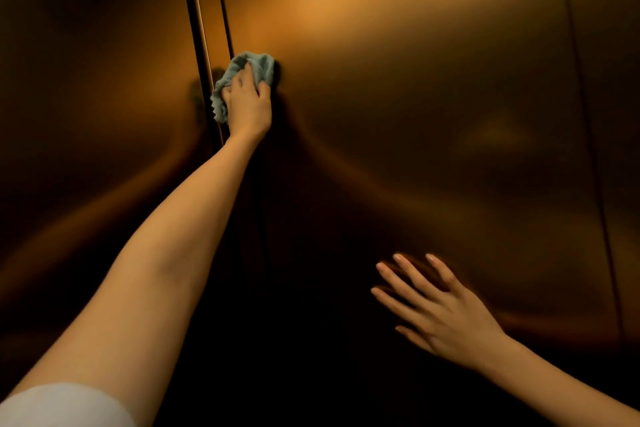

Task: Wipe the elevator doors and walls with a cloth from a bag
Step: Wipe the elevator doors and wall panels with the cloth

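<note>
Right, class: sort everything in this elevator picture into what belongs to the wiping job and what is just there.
Part of the job:
- cloth, bunched up
- left hand pressing it to the metal
- door panel being wiped
- vertical seam beside the cloth

Just there:
- right hand, open, fingers spread, holding nothing
- white sleeve

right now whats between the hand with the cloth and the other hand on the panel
In the head view, only bare metal panel lies between the left hand, gripping the cloth, and the open right hand.

Cloth (242, 80) partly hidden under left hand (247, 104). White sleeve (65, 406) cut off at 7 o'clock. Right hand (446, 315) fingertips blurred.
</note>
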A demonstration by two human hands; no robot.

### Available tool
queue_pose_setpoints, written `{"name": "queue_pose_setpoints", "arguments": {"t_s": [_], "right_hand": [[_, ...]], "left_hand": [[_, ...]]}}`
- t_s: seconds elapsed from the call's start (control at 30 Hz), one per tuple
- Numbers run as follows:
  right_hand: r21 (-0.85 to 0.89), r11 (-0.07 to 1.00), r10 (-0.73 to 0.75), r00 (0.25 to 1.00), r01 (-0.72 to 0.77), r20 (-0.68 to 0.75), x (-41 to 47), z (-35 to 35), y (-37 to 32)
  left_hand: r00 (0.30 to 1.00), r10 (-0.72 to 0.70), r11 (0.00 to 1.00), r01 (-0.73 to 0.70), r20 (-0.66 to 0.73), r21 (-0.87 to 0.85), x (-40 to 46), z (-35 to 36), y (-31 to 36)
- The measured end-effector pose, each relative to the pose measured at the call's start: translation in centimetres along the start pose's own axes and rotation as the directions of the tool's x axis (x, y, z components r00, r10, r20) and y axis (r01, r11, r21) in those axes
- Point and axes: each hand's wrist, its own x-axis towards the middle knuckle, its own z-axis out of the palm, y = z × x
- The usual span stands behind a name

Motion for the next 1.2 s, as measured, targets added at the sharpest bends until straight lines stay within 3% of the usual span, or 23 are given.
{"name": "queue_pose_setpoints", "arguments": {"t_s": [0.27,0.37,0.5,0.97,1.2], "right_hand": [[0.042,0.999,0.032,0.975,-0.023,-0.220,6.1,-3.8,3.6],[0.115,0.993,0.045,0.938,-0.005,-0.344,9.7,-5.8,7.1],[0.211,0.977,0.050,0.911,0.041,-0.408,15.6,-8.4,11.6],[0.169,0.985,0.067,0.880,0.015,-0.471,22.3,-8.3,14.9],[0.329,0.944,0.175,0.890,-0.030,-0.421,22.6,-8.0,15.8]], "left_hand": [[0.997,0.006,0.993,-0.015,0.078,0.114,0.8,-0.8,0.9],[0.998,0.020,0.990,-0.029,0.066,0.140,1.8,-0.7,1.2],[0.998,0.028,0.992,-0.035,0.054,0.122,4.6,-1.0,1.4],[0.996,0.077,0.981,-0.083,0.043,0.173,12.1,-1.6,3.1],[0.996,0.033,0.961,-0.056,0.089,0.271,16.4,-2.1,3.8]]}}
